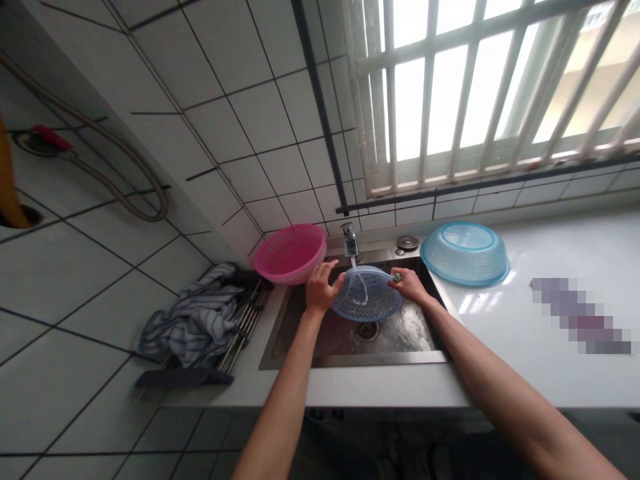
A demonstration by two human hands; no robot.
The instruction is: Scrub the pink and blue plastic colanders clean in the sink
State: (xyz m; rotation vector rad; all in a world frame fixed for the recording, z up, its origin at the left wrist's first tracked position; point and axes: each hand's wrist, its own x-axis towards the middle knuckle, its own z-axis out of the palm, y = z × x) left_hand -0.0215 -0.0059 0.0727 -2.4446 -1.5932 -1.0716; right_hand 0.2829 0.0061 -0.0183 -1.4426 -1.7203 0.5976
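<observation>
While the left hand (323, 287) clasps one edge and the right hand (410, 283) the other, the blue strainer (367, 299) hangs between them over the sink (405, 333), a pink colander (290, 253) just beside the left.

We see two long, slim, bare forearms, the left forearm (285, 393) and the right forearm (495, 393), uncovered from the lower edge of the view to the wrists (anything worn higher up lies outside the view). Each narrows toward its wrist. The bare left hand (320, 288) and bare right hand (411, 285) show too small for finer detail.
</observation>
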